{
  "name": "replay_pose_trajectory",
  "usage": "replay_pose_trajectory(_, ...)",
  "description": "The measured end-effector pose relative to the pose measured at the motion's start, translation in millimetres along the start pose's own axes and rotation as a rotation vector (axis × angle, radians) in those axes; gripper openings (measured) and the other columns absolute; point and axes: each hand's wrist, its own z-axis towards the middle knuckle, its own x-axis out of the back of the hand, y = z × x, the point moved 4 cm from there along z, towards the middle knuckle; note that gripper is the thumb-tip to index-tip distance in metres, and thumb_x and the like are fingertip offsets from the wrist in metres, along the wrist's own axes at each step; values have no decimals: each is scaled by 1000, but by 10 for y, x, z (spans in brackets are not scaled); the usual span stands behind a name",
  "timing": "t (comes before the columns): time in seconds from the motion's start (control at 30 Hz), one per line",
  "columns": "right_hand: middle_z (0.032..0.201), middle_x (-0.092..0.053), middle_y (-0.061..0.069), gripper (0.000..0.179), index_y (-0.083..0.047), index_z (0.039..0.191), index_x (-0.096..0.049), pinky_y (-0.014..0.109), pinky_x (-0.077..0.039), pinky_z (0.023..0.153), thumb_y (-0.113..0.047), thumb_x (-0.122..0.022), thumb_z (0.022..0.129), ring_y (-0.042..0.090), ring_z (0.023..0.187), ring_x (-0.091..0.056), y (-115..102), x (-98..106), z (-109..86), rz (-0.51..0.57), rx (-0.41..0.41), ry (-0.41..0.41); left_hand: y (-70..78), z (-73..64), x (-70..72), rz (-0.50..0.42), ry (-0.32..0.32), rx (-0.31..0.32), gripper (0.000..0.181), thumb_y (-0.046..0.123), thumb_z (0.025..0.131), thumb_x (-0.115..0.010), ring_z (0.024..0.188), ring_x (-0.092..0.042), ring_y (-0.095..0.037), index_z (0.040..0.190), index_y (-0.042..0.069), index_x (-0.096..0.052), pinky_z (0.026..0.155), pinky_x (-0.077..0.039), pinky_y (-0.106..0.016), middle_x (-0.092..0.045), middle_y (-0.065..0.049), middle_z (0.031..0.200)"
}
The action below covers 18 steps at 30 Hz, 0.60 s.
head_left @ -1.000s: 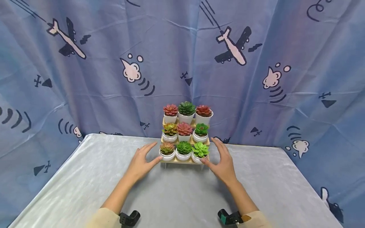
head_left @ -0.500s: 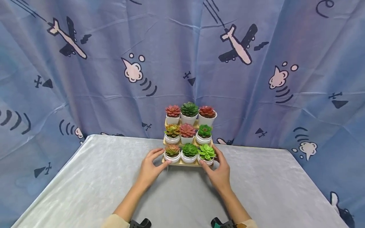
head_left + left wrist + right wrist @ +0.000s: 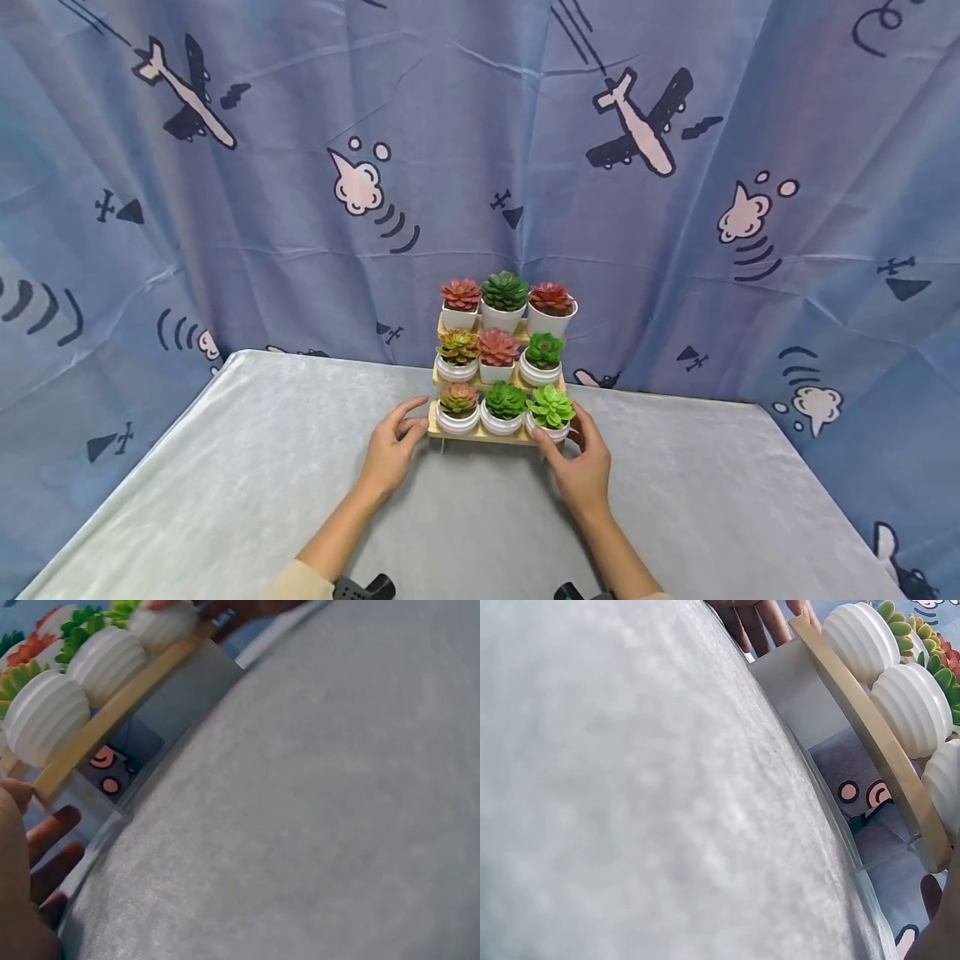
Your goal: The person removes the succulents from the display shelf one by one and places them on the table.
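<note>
A three-tier stand with pale wooden shelves holds several artificial succulents in white pots. My left hand is at the left end of the bottom shelf. Its thumb touches the shelf end, and its other fingers spread loosely beside and below it. My right hand is at the opposite end, thumb on the front of the white pot of the bright green succulent, with fingers round its right side. Part of those fingers is hidden. Beside that pot sit a dark green succulent and an orange-green one.
The stand has clear side panels under the bottom shelf. It stands near the back edge of a table with a pale grey cloth. A blue curtain with printed aeroplanes hangs behind.
Both hands have come in to the ends of the stand. My left thumb has moved off the left pot to the shelf end. My right hand has closed on the right pot.
</note>
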Motion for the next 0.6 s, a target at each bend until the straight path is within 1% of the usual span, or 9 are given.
replay_pose_trajectory(0.1,113,-71,22,64,2,131,-63,4,-46,85,0,-88,73,-8,97,-59,0,45,-1,5,14,20,-8,3,-36,-29,-27,-13,35,15,101,-60,103,-71,-8,135,7,-62,92,-52,-22,-78,-14,105)
replay_pose_trajectory(0.17,112,-71,21,64,3,130,-63,6,-46,85,0,-88,71,-7,95,-59,3,67,2,-6,7,34,-15,6,-51,-54,-51,-13,34,15,101,-60,102,-69,-4,134,6,-63,93,-51,-21,-77,-15,107)
replay_pose_trajectory(0.27,116,-70,17,63,0,129,-63,9,-46,87,-5,-90,72,-3,97,-59,12,77,10,-37,-42,18,-25,10,-46,-57,-62,13,32,15,101,-61,99,-68,-1,131,8,-66,92,-50,-19,-78,-14,105)
replay_pose_trajectory(0.33,119,-70,14,62,-3,129,-64,13,-46,89,-10,-90,73,1,100,-60,9,71,26,-51,-85,-14,-25,5,-31,-45,-51,20,32,15,100,-62,97,-67,1,131,9,-66,91,-50,-19,-78,-13,103)
replay_pose_trajectory(0.43,121,-70,10,60,-6,127,-64,16,-45,92,-15,-90,74,5,104,-62,-3,66,56,-64,-144,-57,-19,-1,-8,-47,-45,35,32,16,100,-63,95,-67,2,131,9,-66,89,-50,-18,-78,-13,103)
replay_pose_trajectory(0.5,120,-71,10,59,-6,126,-64,15,-46,94,-14,-90,75,5,105,-64,-16,64,79,-47,-164,-66,-14,0,8,-57,-58,40,33,17,100,-63,96,-68,2,132,9,-66,90,-50,-18,-78,-15,105)
replay_pose_trajectory(0.6,120,-70,12,58,-4,126,-63,10,-45,94,-9,-88,75,0,106,-63,-12,107,125,-1,-184,-65,-17,-1,4,-75,-78,49,34,18,99,-65,97,-68,2,132,8,-65,90,-51,-18,-77,-16,107)
